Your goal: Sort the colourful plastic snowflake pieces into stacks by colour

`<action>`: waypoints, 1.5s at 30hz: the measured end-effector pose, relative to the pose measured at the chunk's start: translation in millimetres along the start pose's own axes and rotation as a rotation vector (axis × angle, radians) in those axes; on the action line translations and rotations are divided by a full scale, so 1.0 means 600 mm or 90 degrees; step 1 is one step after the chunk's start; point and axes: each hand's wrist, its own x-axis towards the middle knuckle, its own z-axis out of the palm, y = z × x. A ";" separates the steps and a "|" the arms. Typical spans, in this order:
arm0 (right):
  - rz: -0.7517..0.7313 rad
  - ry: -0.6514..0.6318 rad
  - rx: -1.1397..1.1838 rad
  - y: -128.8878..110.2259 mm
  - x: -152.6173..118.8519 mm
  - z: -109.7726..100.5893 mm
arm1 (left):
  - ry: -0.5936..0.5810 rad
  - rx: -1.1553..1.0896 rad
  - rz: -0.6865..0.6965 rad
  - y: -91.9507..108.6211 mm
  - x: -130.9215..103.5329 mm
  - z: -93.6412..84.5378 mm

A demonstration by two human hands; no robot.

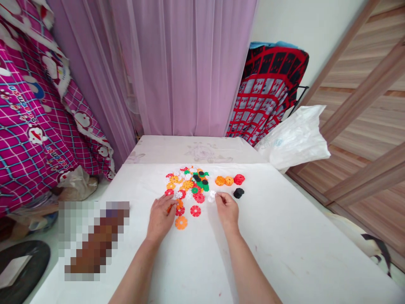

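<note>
A loose pile of flower-shaped plastic discs (pixel 187 184) in red, orange, white, green and black lies on the white table. My left hand (pixel 162 212) is at the pile's near left edge, its fingers bent over orange pieces (pixel 179 204); whether they grip one is unclear. Pinched in my right hand (pixel 227 207) is a white disc piece (pixel 211 196), right of the pile. Single discs, one red (pixel 195 211) and one orange (pixel 181 222), lie between my hands. Beyond my right hand sit orange stacks (pixel 220 181), a red stack (pixel 239 179) and a black stack (pixel 238 193).
The white-covered table (pixel 278 253) reaches back to a purple curtain (pixel 196 67). A white plastic bag (pixel 297 137) rests at the back right corner. A pixelated patch (pixel 98 240) covers something at the left edge. Wooden doors (pixel 363 105) stand at the right.
</note>
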 end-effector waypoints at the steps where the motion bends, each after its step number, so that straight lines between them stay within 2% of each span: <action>1: 0.030 0.012 0.016 0.006 0.004 -0.006 | -0.001 0.001 -0.001 0.001 0.000 -0.001; 5: 0.096 0.022 0.043 0.015 0.013 -0.011 | -0.010 0.003 -0.007 0.004 0.001 -0.003; 9: 0.124 -0.010 0.017 0.016 0.018 -0.004 | -0.014 0.010 -0.009 0.004 0.002 -0.003; 13: 0.106 -0.029 -0.035 0.019 0.024 -0.005 | -0.005 0.012 -0.005 0.003 0.001 -0.003; 19: 0.055 -0.006 -0.106 0.022 0.020 -0.009 | -0.008 0.010 -0.003 0.004 0.001 -0.004; 25: -0.030 -0.015 -0.236 0.021 -0.001 -0.006 | 0.000 0.006 0.007 -0.001 0.001 -0.001; 31: -0.150 -0.019 -0.419 -0.008 0.005 -0.033 | -0.005 0.003 0.008 0.001 0.002 -0.003; 35: -0.266 -0.096 -0.562 -0.034 0.036 -0.052 | 0.003 -0.008 0.002 0.003 0.002 -0.003; 39: -0.303 -0.176 -0.649 -0.040 0.056 -0.060 | -0.005 -0.010 0.003 0.006 0.002 -0.004; 45: -0.346 -0.197 -0.657 -0.031 0.054 -0.055 | -0.023 -0.004 -0.006 0.005 0.002 -0.006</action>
